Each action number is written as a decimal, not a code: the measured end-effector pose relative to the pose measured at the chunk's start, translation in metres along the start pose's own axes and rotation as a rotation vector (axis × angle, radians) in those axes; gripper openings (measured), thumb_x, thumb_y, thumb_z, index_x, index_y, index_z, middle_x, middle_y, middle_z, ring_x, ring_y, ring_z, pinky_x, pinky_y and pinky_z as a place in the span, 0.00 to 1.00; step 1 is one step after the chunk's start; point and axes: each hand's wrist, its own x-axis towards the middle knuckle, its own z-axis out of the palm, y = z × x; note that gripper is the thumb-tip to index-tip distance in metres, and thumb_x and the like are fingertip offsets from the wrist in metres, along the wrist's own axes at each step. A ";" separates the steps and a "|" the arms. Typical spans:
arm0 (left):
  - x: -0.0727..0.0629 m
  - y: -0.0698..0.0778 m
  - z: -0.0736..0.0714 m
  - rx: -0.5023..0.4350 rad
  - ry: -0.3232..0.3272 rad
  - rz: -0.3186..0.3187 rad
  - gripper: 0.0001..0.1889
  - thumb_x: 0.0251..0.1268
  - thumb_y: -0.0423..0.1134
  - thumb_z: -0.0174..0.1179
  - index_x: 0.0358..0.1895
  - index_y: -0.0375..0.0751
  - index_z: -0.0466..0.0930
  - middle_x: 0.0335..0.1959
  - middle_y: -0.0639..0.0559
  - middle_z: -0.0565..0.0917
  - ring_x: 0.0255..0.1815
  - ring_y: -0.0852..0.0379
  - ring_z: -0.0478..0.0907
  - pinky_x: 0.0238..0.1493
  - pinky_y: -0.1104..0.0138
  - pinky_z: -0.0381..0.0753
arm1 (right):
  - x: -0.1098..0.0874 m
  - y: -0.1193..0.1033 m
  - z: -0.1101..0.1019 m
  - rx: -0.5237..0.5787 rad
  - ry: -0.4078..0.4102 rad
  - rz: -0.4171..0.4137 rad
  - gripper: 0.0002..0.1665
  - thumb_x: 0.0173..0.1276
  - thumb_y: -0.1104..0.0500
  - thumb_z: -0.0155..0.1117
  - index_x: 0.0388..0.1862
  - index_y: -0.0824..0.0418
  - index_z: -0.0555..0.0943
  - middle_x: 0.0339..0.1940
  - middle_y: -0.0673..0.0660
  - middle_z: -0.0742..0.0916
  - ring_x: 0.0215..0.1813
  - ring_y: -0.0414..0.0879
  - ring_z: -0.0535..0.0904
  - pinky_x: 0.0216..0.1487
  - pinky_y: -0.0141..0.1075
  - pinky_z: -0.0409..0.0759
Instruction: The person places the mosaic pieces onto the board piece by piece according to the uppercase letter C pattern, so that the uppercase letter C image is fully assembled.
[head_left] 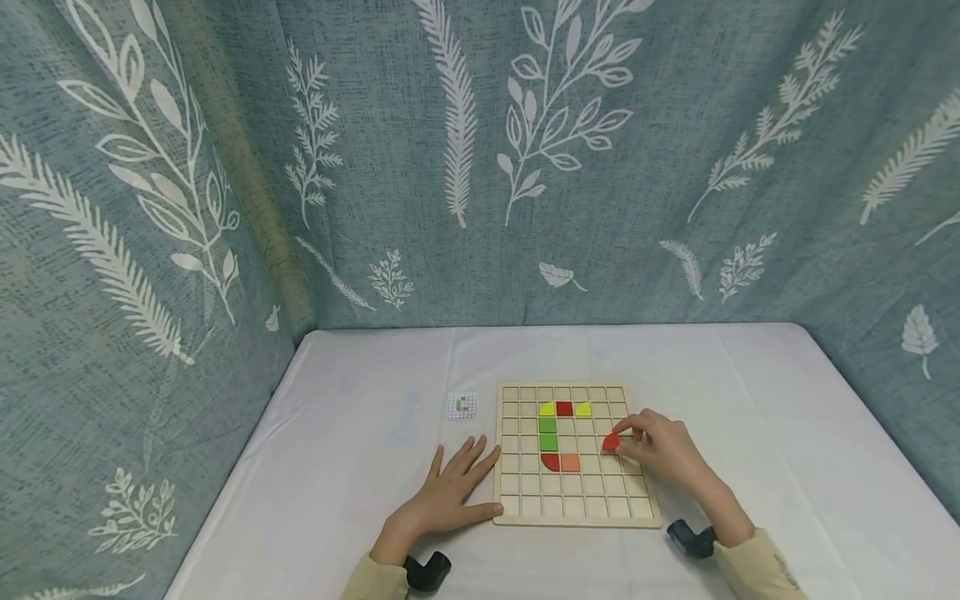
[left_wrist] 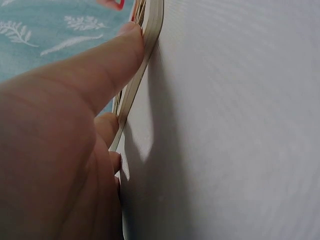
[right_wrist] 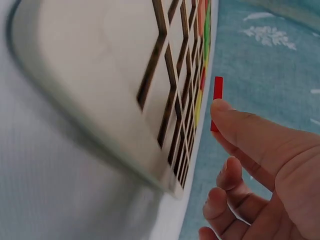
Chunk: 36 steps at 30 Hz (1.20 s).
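My right hand [head_left: 666,448] pinches a red quarter-round tile [head_left: 610,442] between thumb and fingertip, over the right side of the wooden grid board [head_left: 577,524]. In the right wrist view that tile [right_wrist: 218,90] shows edge-on, raised off the board. My left hand [head_left: 447,498] lies spread on the table, its thumb and a fingertip touching the board's left edge. On the grid sit two yellow rounded tiles with a dark red square [head_left: 564,409] between them, two green squares [head_left: 548,433] below at left, then a dark red quarter-round [head_left: 551,462] and an orange square [head_left: 571,462].
A small pattern card [head_left: 462,406] lies left of the board, showing a coloured figure on a grid. White cloth covers the table [head_left: 375,392]. A blue-green leaf-print curtain [head_left: 480,250] hangs behind and at the sides. Dark devices [head_left: 428,572] are strapped at both wrists.
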 end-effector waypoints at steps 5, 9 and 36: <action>-0.001 0.000 0.000 0.002 0.000 0.008 0.41 0.59 0.62 0.54 0.73 0.50 0.52 0.75 0.46 0.49 0.76 0.45 0.39 0.68 0.40 0.28 | 0.002 -0.006 0.005 0.010 -0.032 -0.025 0.10 0.54 0.57 0.71 0.37 0.53 0.83 0.23 0.45 0.73 0.23 0.36 0.63 0.25 0.28 0.62; -0.002 0.001 -0.002 -0.014 0.013 0.032 0.41 0.60 0.61 0.55 0.72 0.47 0.53 0.74 0.43 0.50 0.75 0.43 0.41 0.68 0.38 0.29 | 0.003 -0.009 0.009 0.017 -0.056 -0.046 0.11 0.54 0.56 0.72 0.37 0.52 0.83 0.24 0.44 0.73 0.24 0.35 0.63 0.26 0.28 0.61; -0.004 0.005 -0.003 -0.021 0.014 0.019 0.41 0.59 0.60 0.55 0.72 0.47 0.53 0.74 0.43 0.50 0.75 0.43 0.41 0.68 0.38 0.29 | 0.002 -0.013 0.021 0.059 -0.136 -0.170 0.12 0.59 0.59 0.67 0.43 0.50 0.83 0.25 0.41 0.73 0.27 0.33 0.64 0.29 0.27 0.63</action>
